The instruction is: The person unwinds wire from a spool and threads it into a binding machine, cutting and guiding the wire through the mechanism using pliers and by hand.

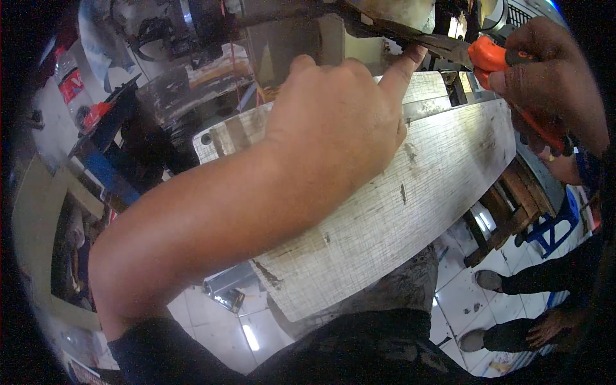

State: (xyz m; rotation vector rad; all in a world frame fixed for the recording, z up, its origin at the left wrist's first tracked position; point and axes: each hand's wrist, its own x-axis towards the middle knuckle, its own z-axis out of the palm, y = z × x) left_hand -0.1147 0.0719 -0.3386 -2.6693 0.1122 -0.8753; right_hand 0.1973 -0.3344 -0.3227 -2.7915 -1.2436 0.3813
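Note:
My right hand (545,80) is closed round the orange and black handle of a handsaw (446,48), whose dark blade runs up and left. My left hand (340,122) reaches across from the lower left, back upward. Its index finger is stretched out, the tip at the underside of the blade. The other fingers bend down out of sight, so what they hold is hidden. Beneath the left arm lies a long, pale, scratched board (398,199) with a hole at one corner. A rounded, pale workpiece (410,13) shows beyond the blade, partly cut off by the picture's top.
A wooden rack or pallet (513,199) and a blue plastic stool (555,224) stand to the right. Another person's legs (532,279) and hand show at the lower right. White floor tiles (212,327) lie below. Dark clutter (147,128) fills the left side.

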